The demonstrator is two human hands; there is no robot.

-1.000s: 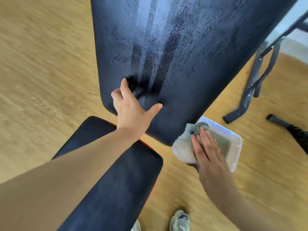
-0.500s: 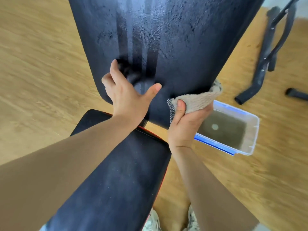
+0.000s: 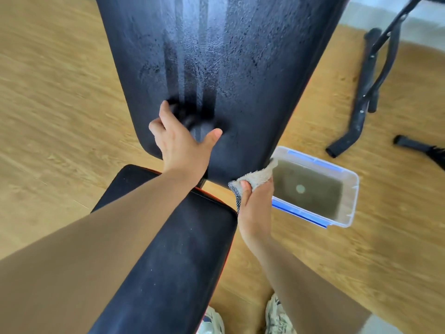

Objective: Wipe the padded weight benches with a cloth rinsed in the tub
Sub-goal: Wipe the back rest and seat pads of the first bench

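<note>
The black padded backrest (image 3: pixel 252 68) of the weight bench fills the upper middle, shiny and wet with streaks. My left hand (image 3: pixel 180 143) presses flat on its lower end, fingers spread. Below it lies the black seat pad (image 3: pixel 173 249) with an orange edge. My right hand (image 3: pixel 255 201) grips a beige fuzzy cloth (image 3: pixel 257 177) against the backrest's lower right edge. Just right of it on the floor stands the clear tub (image 3: pixel 349 213) with blue clips, holding murky water.
The floor (image 3: pixel 60 116) is light wood. A black metal frame leg (image 3: pixel 361 97) stands at the right, with a black handle (image 3: pixel 419 147) lying beyond it. My two sneakers (image 3: pixel 277 317) show at the bottom edge.
My right hand lifted the cloth from over the tub to the backrest's lower right edge and has since slid it along that edge. My left hand stayed pressed on the backrest.
</note>
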